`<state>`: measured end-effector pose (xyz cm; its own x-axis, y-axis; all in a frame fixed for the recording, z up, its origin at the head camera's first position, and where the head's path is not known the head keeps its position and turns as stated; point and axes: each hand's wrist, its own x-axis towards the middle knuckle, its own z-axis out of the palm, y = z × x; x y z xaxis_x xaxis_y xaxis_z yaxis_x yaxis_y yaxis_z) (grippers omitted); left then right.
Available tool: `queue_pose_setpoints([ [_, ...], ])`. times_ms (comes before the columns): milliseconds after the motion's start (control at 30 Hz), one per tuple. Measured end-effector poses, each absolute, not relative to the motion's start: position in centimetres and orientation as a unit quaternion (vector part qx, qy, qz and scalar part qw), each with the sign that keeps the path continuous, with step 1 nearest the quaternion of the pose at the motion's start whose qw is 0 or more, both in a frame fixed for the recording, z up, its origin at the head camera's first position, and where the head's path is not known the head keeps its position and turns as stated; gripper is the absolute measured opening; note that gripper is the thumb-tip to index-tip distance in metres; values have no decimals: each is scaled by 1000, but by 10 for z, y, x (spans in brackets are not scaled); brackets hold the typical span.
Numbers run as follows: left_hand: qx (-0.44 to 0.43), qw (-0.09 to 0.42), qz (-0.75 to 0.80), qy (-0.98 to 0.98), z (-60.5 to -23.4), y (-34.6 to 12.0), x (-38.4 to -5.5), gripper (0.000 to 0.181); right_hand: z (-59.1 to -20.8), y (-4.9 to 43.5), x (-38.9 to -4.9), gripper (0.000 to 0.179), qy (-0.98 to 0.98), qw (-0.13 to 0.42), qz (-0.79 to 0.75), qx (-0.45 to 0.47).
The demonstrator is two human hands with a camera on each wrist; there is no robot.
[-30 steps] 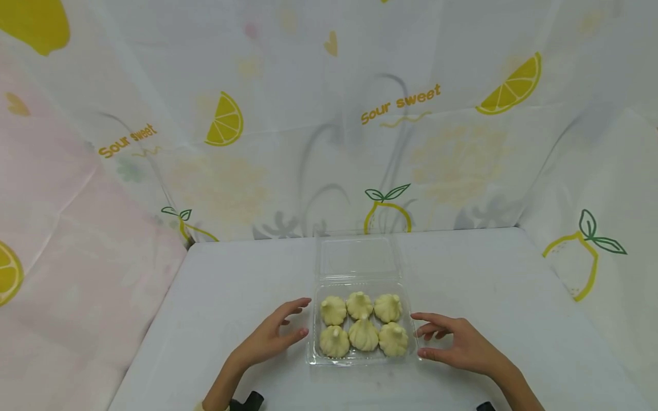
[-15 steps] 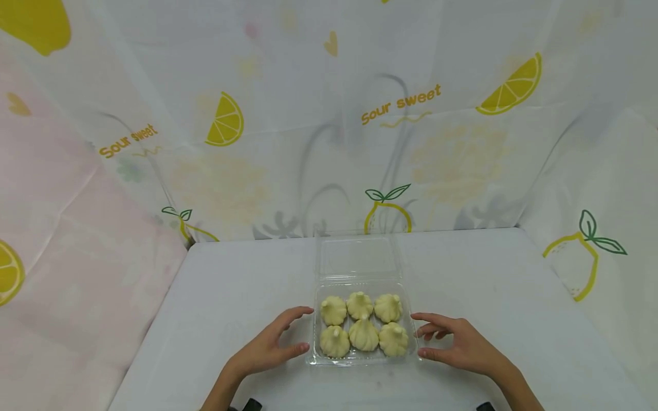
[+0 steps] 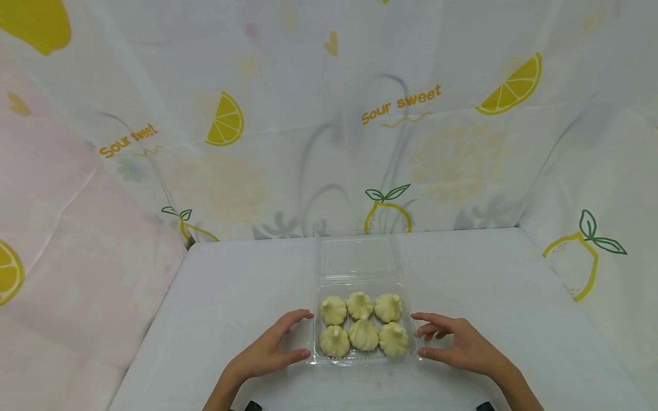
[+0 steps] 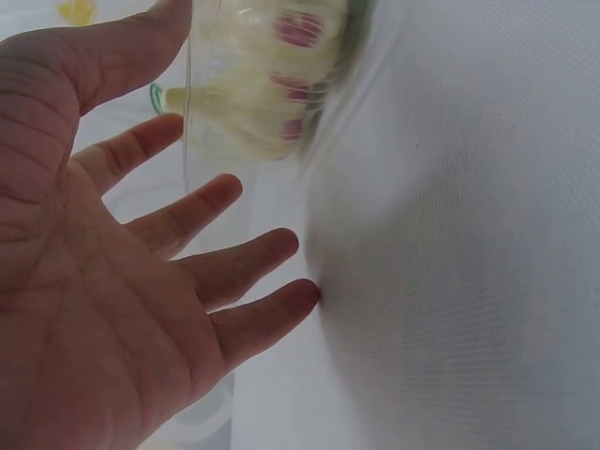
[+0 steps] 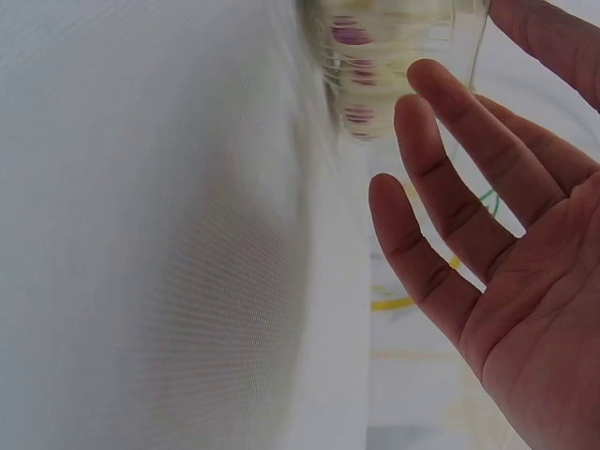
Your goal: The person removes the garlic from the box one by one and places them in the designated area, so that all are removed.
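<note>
Centrally in the head view, a clear plastic box (image 3: 367, 361) with its lid (image 3: 360, 257) folded back sits on the table (image 3: 247, 274), holding six garlic bulbs (image 3: 363, 337); left grip (image 3: 267, 349) and right grip (image 3: 457, 345) flank it, loose, grasping nothing. From the left wrist, that grip looks spread beside the box, contact unclear. From the right wrist, the other looks relaxed likewise; the box seems light, flexible, slippery, best held by both side walls

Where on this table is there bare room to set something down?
The white table looks bare left of the open lid, beyond the left hand; right of it, beyond the right hand; and in front of the clear container. That container is crowded: six garlic bulbs sit close together inside, with a hand at each side.
</note>
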<state>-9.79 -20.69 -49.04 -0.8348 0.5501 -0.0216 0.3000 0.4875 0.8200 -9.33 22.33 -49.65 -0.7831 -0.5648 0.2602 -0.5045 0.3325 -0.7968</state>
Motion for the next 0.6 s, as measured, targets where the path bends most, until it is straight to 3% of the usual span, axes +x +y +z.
queue_pose_setpoints([
  [367, 248, 133, 420, 862, -488, -206, -97, 68, -498, 221, -96, 49, 815, 2, -475, -332],
  [600, 256, 131, 406, 867, -487, -206, -99, 67, -496, 217, -99, 41, 823, -48, -468, -318],
])
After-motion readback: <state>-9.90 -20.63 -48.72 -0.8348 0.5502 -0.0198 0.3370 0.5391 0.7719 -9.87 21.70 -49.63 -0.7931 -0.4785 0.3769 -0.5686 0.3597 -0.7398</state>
